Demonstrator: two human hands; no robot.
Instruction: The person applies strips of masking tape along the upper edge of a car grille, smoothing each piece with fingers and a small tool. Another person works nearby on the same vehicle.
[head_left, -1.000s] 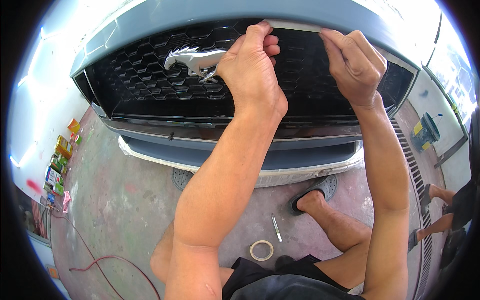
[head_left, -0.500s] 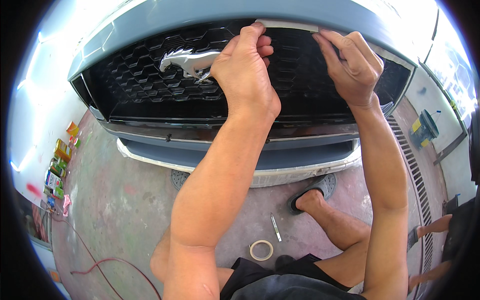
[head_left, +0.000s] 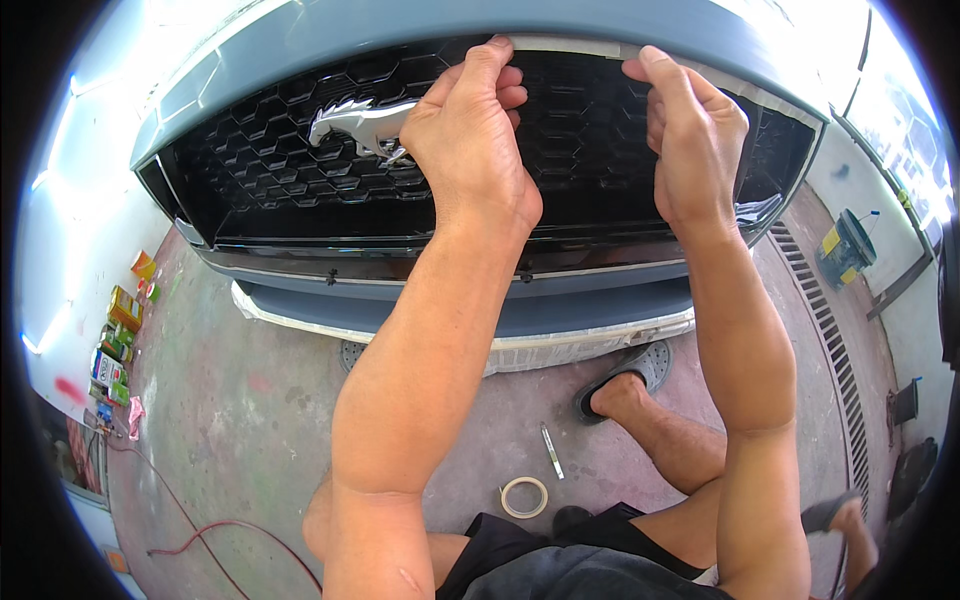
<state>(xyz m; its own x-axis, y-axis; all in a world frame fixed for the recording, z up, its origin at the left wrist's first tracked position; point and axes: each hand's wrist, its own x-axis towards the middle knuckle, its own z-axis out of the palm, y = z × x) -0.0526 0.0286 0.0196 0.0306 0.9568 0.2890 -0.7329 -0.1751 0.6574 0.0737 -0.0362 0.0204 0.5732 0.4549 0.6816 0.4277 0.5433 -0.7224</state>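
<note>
A pale strip of masking tape (head_left: 565,46) runs along the upper edge of the black honeycomb car grille (head_left: 580,130), just under the blue-grey painted front of the car (head_left: 400,22). My left hand (head_left: 470,135) has thumb and forefinger closed at the tape's left end, its other fingers curled. At the right end, my right hand (head_left: 700,140) is closed with thumb and forefinger bent at the tape; the exact contact is hard to see. Beside my left hand, a silver horse emblem (head_left: 360,128) sits on the grille, partly covered by that hand.
On the floor between my legs lie a tape roll (head_left: 523,497) and a slim pen-like tool (head_left: 552,451). Cans (head_left: 110,365) line the left wall near a red hose (head_left: 215,521). A dark bucket (head_left: 846,248) stands right, past a floor grate (head_left: 815,290). Another person's foot (head_left: 832,510) shows lower right.
My right hand has turned and its fingers have curled in more at the tape's right end. My left hand stays at the left end. The other person's leg at the right has moved.
</note>
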